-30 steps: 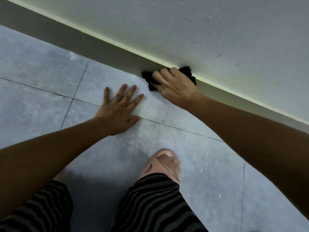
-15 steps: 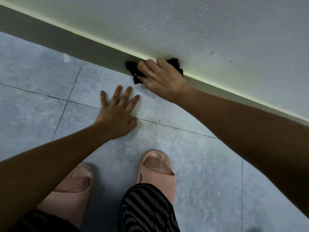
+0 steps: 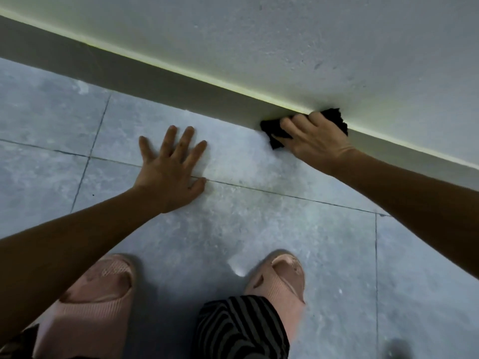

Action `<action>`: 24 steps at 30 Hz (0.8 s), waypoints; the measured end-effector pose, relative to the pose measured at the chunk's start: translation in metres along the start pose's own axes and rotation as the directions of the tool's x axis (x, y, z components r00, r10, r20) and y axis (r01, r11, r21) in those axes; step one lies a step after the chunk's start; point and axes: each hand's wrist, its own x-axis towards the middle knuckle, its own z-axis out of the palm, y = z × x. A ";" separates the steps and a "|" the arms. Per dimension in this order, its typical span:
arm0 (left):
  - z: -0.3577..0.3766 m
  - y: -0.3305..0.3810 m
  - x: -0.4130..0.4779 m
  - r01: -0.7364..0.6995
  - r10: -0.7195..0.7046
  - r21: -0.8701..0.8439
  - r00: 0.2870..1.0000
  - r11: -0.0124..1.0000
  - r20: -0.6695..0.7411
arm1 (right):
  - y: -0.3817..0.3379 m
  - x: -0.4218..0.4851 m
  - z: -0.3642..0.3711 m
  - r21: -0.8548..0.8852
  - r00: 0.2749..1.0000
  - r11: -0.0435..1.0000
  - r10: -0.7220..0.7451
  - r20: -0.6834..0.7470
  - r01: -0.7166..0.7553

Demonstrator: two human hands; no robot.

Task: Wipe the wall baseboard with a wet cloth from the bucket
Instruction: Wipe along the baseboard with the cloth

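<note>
The black cloth [image 3: 274,130] sits bunched against the grey baseboard [image 3: 166,82], where that strip meets the floor [image 3: 259,224]. Its crumpled, ragged edges poke out on both sides of the right hand [image 3: 315,141], one corner reaching up over the baseboard's pale yellow-green top edge onto the wall [image 3: 285,42]. The right hand grasps the cloth, fingers [image 3: 300,123] curled over it and pressing it to the baseboard.

Along the baseboard to the left of the cloth, the strip runs bare and unobstructed to the frame's edge; to the right it continues behind the right forearm. The wall above it is off-white with a rough, pitted texture.

Out from the baseboard, the left hand [image 3: 171,172] lies released and flat on the floor, fingers spread, palm down across a grout line, well apart from the cloth. The floor is large mottled grey tiles with thin dark joints, and open tile lies between the two hands.

Farthest from the baseboard stand two pink ribbed slippers [image 3: 96,301], with a striped dark trouser leg [image 3: 241,327] over the right one.
</note>
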 end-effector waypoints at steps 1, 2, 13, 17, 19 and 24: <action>0.002 0.004 -0.001 0.017 -0.017 -0.009 1.000 1.000 -0.017 | 0.000 0.005 -0.003 0.008 0.999 0.999 0.032 -0.042 -0.032; 0.003 0.009 -0.001 0.038 -0.038 -0.019 0.999 0.999 -0.034 | -0.001 0.012 -0.006 0.036 0.994 0.997 0.071 -0.087 -0.068; 0.004 0.049 0.017 -0.133 0.129 -0.023 0.982 0.991 -0.140 | -0.008 0.032 -0.002 0.084 0.997 0.996 -0.032 -0.069 0.038; 0.002 0.055 0.029 -0.164 0.161 -0.030 0.983 0.986 -0.085 | 0.004 -0.016 0.029 0.067 0.999 0.997 -0.020 -0.027 0.022; 0.000 0.061 0.035 -0.182 0.179 -0.038 0.981 0.983 -0.075 | 0.011 -0.029 0.032 0.053 0.999 0.999 0.002 -0.048 0.000; 0.000 0.075 0.036 -0.145 0.145 0.004 0.987 0.989 -0.066 | 0.016 -0.001 0.011 0.160 0.957 0.979 0.160 -0.241 -0.123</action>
